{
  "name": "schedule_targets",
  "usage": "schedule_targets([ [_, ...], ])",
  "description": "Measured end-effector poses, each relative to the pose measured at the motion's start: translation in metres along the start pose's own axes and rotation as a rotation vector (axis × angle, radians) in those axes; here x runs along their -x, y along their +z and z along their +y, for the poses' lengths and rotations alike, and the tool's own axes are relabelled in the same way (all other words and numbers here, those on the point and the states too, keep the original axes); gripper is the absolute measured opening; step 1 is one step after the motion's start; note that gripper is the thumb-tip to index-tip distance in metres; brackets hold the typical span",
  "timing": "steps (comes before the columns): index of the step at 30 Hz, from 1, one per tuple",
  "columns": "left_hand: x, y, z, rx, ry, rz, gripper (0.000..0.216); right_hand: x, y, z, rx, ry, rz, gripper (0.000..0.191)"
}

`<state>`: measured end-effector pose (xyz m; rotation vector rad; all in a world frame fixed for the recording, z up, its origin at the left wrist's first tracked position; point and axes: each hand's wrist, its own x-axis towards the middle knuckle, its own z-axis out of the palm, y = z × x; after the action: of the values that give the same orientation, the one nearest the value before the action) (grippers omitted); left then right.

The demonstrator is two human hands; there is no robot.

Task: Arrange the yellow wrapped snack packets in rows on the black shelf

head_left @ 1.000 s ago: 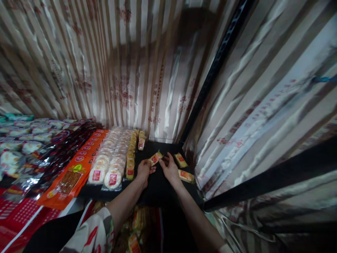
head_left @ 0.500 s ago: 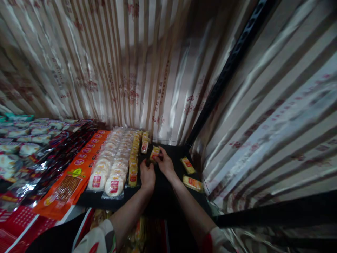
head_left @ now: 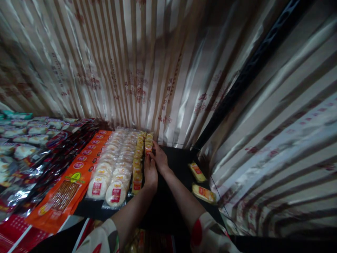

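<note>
A small yellow snack packet [head_left: 149, 150] with a red label stands at the front of a short row of like packets, near the back of the black shelf [head_left: 168, 196]. My right hand [head_left: 160, 158] grips it from the right, fingers along its side. My left hand [head_left: 151, 175] is closed at its near end, fingertips against it and partly hiding it. Directly left runs a longer row of yellow packets [head_left: 137, 175]. Two loose yellow packets, one upper [head_left: 197, 171] and one lower [head_left: 204, 194], lie at the shelf's right side.
Clear-wrapped round white crackers [head_left: 116, 191] stand in two rows to the left. Beyond them lie orange snack bags [head_left: 67, 191] and dark shiny bags [head_left: 52, 165]. A black post [head_left: 223, 109] rises at the back right corner, before a printed sheet curtain [head_left: 147, 63].
Both hands have carried the yellow packet left and back, up against the short row. The view has shifted slightly.
</note>
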<state>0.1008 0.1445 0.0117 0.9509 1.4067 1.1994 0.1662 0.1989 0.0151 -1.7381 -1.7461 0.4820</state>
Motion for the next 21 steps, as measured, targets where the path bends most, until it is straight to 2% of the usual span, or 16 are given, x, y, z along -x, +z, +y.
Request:
schedule_targets([
  [4,-0.002,0.0,-0.001,0.058,-0.048,0.013,0.045,-0.001,0.01,0.008,-0.024,0.005,0.018,0.048],
  [8,-0.002,0.001,-0.002,0.074,-0.067,0.021,0.045,-0.003,0.021,0.014,-0.024,-0.064,0.065,0.046],
  [13,-0.003,0.004,-0.003,0.095,0.013,0.036,0.047,-0.004,0.031,0.018,-0.08,-0.143,0.061,0.045],
  [17,-0.009,0.006,-0.006,0.139,0.018,0.033,0.048,-0.001,0.037,0.028,-0.138,-0.138,0.064,0.047],
  [21,-0.008,0.005,-0.007,0.135,0.046,0.029,0.049,-0.003,0.037,0.037,-0.26,-0.092,0.125,0.051],
])
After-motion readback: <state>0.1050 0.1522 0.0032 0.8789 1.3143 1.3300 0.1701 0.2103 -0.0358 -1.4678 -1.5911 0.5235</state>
